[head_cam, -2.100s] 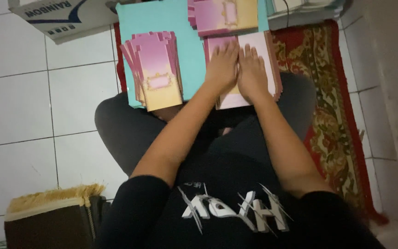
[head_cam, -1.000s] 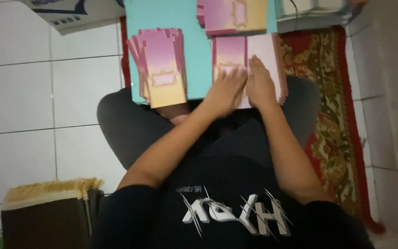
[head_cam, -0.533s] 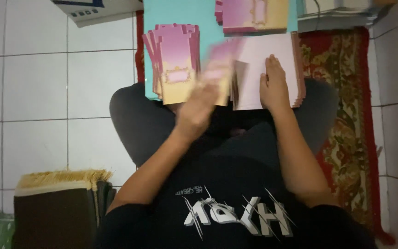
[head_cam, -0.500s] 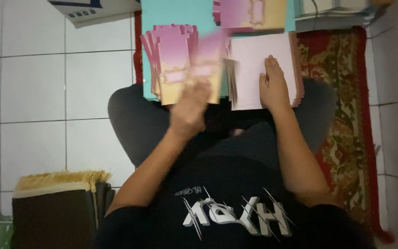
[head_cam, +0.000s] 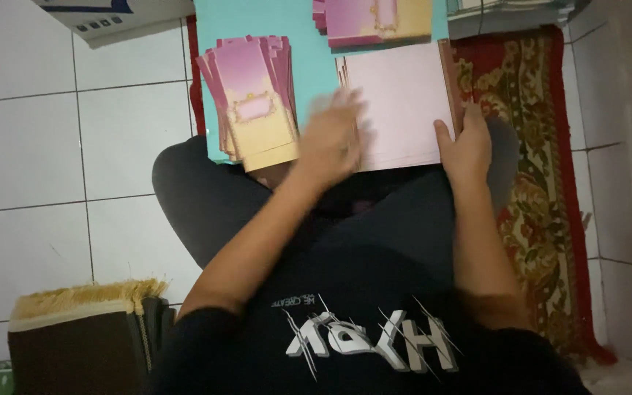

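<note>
I sit cross-legged with a teal board [head_cam: 316, 66] on my lap. A fanned stack of folded pink and gold cards [head_cam: 254, 102] lies on its left side. A pile of flat pale pink sheets [head_cam: 404, 102] lies to the right. My left hand [head_cam: 330, 139], blurred by motion, hovers over the left edge of the pink sheets, with nothing visible in its fingers. My right hand [head_cam: 466, 146] rests at the lower right corner of that pile, thumb on the sheet. A second stack of pink and gold cards [head_cam: 378, 20] lies at the top.
A red patterned rug [head_cam: 543, 197] runs along the right, beside a tiled wall. White floor tiles [head_cam: 60, 146] fill the left. A cardboard box [head_cam: 111, 18] sits at top left. A brown folded mat with gold fringe [head_cam: 74, 336] lies at bottom left.
My left hand carried a folded card from the pink sheets to the left stack, dropped it there, and has come back to the sheets. My right hand slid to the pile's right corner.
</note>
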